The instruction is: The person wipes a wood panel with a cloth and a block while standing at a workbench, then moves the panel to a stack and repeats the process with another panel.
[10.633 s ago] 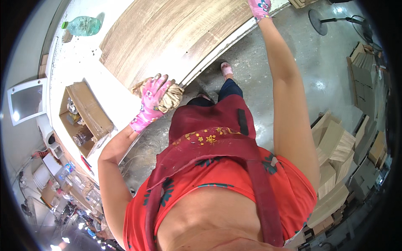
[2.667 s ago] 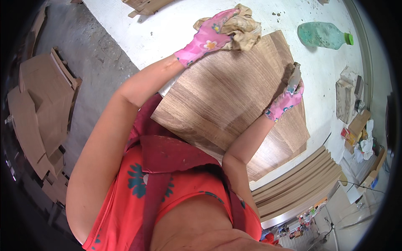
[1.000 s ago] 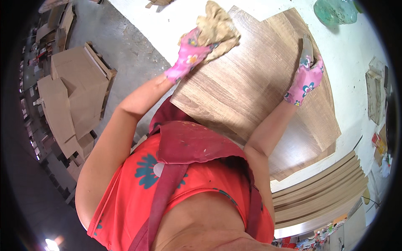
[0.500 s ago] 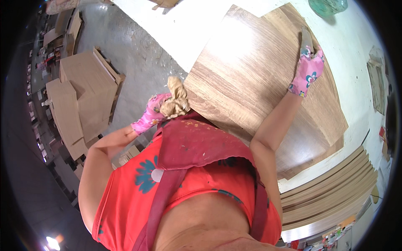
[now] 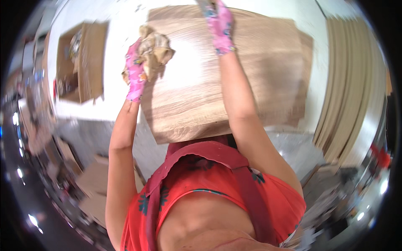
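My left hand (image 5: 136,71), in a pink flowered glove, grips a crumpled beige rag (image 5: 155,47) at the left edge of a wood-grain panel (image 5: 184,102). The rag hangs partly over the panel and partly past its edge. Near the panel's far edge is my right hand (image 5: 220,29), gloved the same way, its fingers closed around a narrow grey thing (image 5: 204,6) cut off by the top of the picture. What that grey thing is I cannot make out. Another wood-grain panel (image 5: 307,62) shows from under the first at the right.
The panels lie on a white worktable (image 5: 119,42). An open cardboard box (image 5: 93,62) with small items in it stands on the left. To the right is a stack of long boards (image 5: 345,83). Brown flat boards (image 5: 94,180) sit low at the left beyond the grey floor (image 5: 96,136).
My view has turned, bringing the box into sight. My left hand has carried the rag from beside my body to the panel's left edge. The right hand now reaches toward the far edge.
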The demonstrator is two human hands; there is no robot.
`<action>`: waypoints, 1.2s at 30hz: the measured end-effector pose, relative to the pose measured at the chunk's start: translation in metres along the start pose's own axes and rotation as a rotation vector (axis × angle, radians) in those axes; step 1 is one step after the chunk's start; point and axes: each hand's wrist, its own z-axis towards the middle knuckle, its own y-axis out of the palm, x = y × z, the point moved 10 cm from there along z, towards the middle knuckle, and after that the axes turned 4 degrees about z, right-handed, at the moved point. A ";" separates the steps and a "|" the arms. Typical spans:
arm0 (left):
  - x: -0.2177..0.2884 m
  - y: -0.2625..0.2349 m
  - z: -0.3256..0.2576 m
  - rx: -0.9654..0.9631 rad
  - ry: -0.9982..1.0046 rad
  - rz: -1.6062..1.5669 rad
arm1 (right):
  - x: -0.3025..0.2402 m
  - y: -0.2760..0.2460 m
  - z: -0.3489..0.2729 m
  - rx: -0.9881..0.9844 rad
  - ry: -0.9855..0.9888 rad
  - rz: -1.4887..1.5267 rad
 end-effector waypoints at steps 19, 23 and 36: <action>0.025 0.076 0.035 -0.182 0.191 0.055 | -0.021 -0.363 -0.227 0.794 -0.026 -0.505; 0.128 0.169 0.041 -0.300 0.378 -0.031 | -0.029 -0.368 -0.226 0.792 0.013 -0.541; 0.315 0.403 0.067 -0.796 0.418 -0.551 | -0.025 -0.379 -0.231 0.837 -0.027 -0.330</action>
